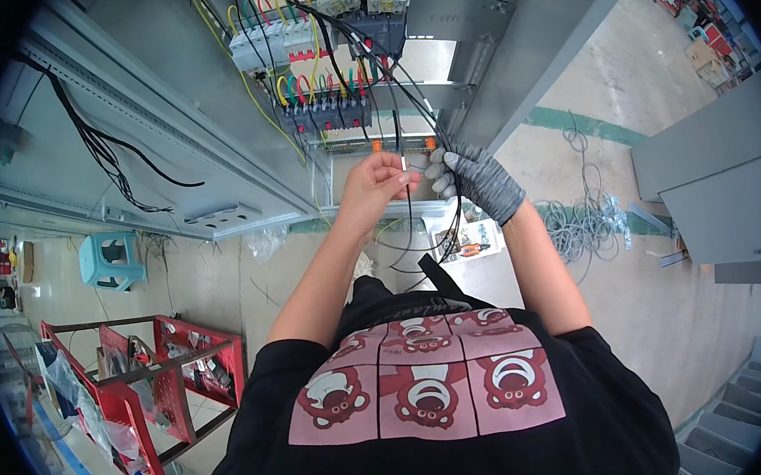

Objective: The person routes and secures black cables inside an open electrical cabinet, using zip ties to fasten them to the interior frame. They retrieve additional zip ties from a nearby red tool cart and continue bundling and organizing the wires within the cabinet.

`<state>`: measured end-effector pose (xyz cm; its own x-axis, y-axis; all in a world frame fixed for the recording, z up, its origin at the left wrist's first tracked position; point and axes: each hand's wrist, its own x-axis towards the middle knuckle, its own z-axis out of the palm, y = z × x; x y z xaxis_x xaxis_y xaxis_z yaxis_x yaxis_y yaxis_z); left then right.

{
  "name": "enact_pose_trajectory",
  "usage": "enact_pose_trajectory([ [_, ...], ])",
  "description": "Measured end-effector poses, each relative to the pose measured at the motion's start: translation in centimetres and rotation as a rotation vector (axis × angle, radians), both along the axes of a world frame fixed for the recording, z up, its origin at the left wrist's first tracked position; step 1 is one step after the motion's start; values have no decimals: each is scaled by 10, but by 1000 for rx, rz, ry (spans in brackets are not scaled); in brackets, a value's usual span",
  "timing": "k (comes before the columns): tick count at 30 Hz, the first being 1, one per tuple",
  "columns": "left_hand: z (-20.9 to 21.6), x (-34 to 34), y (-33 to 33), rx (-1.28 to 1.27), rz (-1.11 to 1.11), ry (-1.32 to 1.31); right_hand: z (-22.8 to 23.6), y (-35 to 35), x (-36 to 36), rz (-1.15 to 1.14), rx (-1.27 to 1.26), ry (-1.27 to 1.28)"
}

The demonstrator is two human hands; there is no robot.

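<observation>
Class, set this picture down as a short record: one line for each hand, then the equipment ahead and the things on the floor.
Left hand: bare, pinching a black wire
Right hand: grey-gloved, holding a dark wire bundle
Ahead: breakers with coloured wires
Floor, left: blue stool, red metal rack
Floor, right: coiled cable

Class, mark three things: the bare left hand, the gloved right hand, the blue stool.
Bare left hand (377, 183): head view, middle of the hand.
Gloved right hand (484, 181): head view, back of the hand.
Blue stool (113, 267): head view, middle of its frame.
</observation>
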<state>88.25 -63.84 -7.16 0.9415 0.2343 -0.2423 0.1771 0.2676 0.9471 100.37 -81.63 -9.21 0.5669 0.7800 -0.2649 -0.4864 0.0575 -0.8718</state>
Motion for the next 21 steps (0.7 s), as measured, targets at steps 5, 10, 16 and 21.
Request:
enact_pose_trajectory([
  [5, -1, -7, 6, -15, 8, -7, 5, 1, -6, -6, 14, -4],
  [10, -2, -20, 10, 6, 44, -29, -3, -1, 0, -2, 16, 1],
  [16, -18, -55, 36, 53, 252, 7, -2, -3, 8, -13, 10, -60],
  [21, -22, -79, 64, 145, 323, -11, -5, -3, 11, -14, -9, -55],
])
